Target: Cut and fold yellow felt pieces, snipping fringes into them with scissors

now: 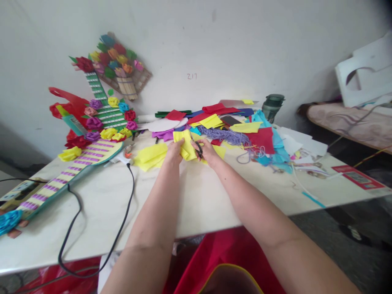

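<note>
My left hand [175, 151] is closed on a folded piece of yellow crepe paper [185, 148], held up over the table in front of me. In my right hand [208, 152] is a pair of dark-handled scissors [199, 149], its blades against the right side of that paper. How far the blades are apart is too small to tell. Just left of my left hand lie more yellow paper sheets [150, 157]. Behind my hands are a bundle of purple yarn [225, 134] and a red paper piece [261, 140].
A glue gun [126, 156] with a black cord [132, 192] lies at left. Flower-decorated boards [105, 116] and a glue bottle [73, 122] stand behind it. A dark green bottle [272, 107] stands at the back right. Paper scraps [301, 147] cover the right side of the table [208, 204].
</note>
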{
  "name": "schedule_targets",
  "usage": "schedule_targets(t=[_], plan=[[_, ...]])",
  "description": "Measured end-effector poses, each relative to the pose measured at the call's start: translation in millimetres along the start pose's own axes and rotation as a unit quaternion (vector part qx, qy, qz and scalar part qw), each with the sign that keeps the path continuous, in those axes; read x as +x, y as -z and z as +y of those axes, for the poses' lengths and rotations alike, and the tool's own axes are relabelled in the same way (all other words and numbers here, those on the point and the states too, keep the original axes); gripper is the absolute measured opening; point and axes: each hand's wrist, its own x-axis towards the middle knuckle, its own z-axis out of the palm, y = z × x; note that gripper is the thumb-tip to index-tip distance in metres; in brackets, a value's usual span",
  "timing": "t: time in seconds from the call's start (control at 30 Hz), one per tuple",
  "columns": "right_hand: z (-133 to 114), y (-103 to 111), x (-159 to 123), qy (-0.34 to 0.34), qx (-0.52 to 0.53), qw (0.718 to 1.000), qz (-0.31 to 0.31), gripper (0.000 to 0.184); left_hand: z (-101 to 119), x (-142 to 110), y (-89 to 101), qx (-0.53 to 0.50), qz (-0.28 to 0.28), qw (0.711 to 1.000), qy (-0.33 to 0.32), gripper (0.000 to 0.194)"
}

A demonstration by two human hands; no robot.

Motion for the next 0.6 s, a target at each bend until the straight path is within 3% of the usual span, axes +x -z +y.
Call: schedule_targets(t=[0.6], plan=[[-0.5,-3.1,1.4,0.008,0.006,1.000,0.023,0.041,-2.0,4.4,0.8,-0.016,-0.005,1.000,0.004,0.013]])
